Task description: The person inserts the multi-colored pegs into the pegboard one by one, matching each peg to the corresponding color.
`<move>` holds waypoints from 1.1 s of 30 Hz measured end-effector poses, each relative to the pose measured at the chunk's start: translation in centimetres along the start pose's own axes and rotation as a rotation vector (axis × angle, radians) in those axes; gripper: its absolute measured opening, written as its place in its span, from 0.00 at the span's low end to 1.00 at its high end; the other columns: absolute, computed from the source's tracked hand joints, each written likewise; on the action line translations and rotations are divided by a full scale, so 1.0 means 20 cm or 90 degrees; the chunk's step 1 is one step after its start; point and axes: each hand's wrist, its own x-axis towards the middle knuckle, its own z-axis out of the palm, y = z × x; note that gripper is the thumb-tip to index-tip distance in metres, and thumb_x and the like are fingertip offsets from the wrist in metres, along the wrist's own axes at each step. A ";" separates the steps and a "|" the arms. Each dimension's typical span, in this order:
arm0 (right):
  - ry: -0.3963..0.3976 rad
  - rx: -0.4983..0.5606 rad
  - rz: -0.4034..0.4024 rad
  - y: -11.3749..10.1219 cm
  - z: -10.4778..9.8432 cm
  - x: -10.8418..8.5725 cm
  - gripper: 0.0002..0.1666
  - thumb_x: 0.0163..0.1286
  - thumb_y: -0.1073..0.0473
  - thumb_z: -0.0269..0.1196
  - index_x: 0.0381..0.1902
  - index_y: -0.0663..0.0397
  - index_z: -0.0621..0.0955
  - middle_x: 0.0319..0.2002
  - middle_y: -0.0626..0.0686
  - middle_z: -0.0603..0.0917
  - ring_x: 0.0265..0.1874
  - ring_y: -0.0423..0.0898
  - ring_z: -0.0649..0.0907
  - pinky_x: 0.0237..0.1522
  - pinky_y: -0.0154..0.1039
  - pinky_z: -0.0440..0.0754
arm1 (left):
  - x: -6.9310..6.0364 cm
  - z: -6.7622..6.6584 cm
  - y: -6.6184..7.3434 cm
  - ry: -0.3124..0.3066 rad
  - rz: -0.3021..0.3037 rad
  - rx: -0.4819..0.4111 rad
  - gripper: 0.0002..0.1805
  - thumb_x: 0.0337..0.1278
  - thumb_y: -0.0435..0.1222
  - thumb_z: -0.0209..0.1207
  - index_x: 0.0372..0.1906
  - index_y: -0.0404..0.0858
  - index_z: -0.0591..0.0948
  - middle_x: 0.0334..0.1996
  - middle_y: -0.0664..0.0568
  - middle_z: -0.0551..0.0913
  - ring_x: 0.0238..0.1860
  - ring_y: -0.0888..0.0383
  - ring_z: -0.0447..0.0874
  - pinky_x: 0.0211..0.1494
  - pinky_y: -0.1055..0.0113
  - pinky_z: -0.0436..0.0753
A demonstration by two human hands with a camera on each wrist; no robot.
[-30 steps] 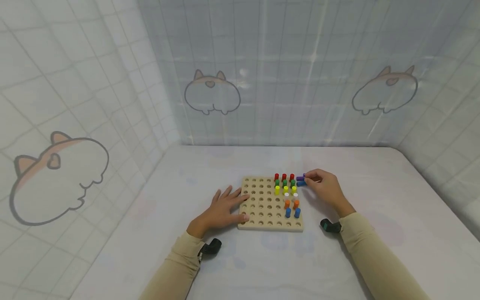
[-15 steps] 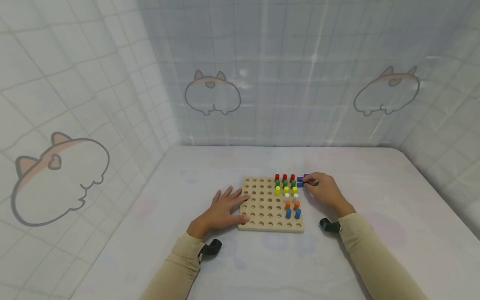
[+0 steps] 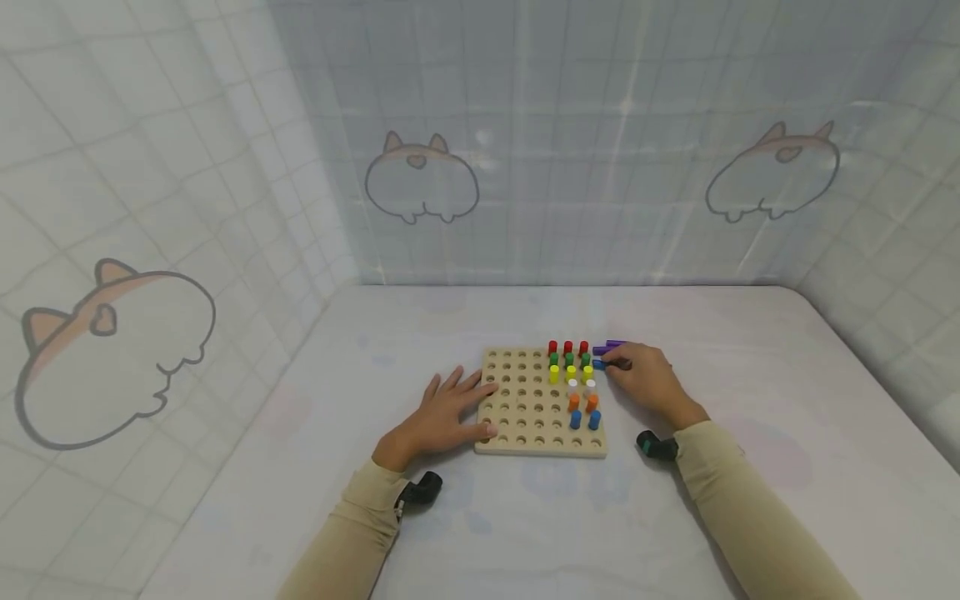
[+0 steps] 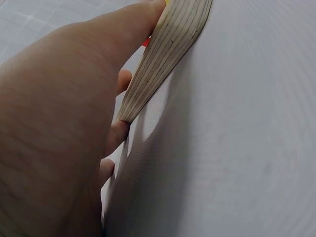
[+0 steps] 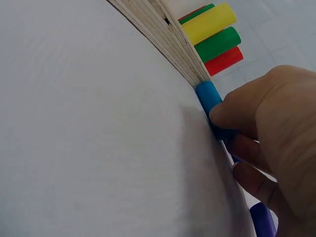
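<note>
A wooden pegboard (image 3: 530, 400) lies on the table, with several rows of bare holes on its left. My left hand (image 3: 438, 417) rests with spread fingers on its left edge; the left wrist view shows the thumb over the layered side. Beyond the board's right edge, my right hand (image 3: 648, 383) pinches a blue peg (image 5: 208, 96) that lies on its side, one end close to the board. Purple pegs (image 3: 602, 351) lie just behind it, partly hidden by the hand. Upright in the board's right part stand red (image 3: 567, 347), green, yellow (image 3: 572, 374), white, orange and blue pegs (image 3: 594, 420).
A white cloth covers the table (image 3: 525, 533). Pale tiled-pattern sheets with cartoon outlines hang at the back (image 3: 495, 250) and both sides. A black wrist camera (image 3: 422, 490) sits beside the left cuff, and another (image 3: 657, 447) beside the right.
My right hand has shifted slightly nearer from the purple pegs onto the blue peg, leaving more purple showing. The left hand stays on the board. The head view has tilted a little.
</note>
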 end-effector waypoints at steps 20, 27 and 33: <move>0.024 0.165 0.072 -0.05 -0.02 -0.07 0.23 0.74 0.55 0.62 0.64 0.57 0.78 0.50 0.58 0.84 0.45 0.52 0.85 0.43 0.45 0.85 | 0.01 0.01 -0.02 -0.001 0.002 0.004 0.44 0.60 0.71 0.51 0.78 0.60 0.61 0.79 0.52 0.53 0.80 0.45 0.36 0.75 0.38 0.34; 0.026 0.208 0.057 -0.06 -0.01 -0.08 0.26 0.74 0.58 0.61 0.68 0.57 0.75 0.47 0.58 0.84 0.37 0.50 0.85 0.40 0.42 0.84 | 0.01 0.02 -0.02 0.003 0.005 0.005 0.44 0.60 0.71 0.51 0.79 0.59 0.60 0.79 0.52 0.53 0.80 0.45 0.36 0.75 0.38 0.33; 0.017 0.263 0.067 -0.07 0.00 -0.09 0.26 0.74 0.57 0.60 0.68 0.57 0.74 0.50 0.59 0.82 0.39 0.52 0.85 0.41 0.43 0.85 | -0.02 0.03 -0.02 0.006 0.002 0.002 0.45 0.59 0.71 0.52 0.78 0.59 0.62 0.79 0.52 0.54 0.80 0.45 0.36 0.75 0.38 0.33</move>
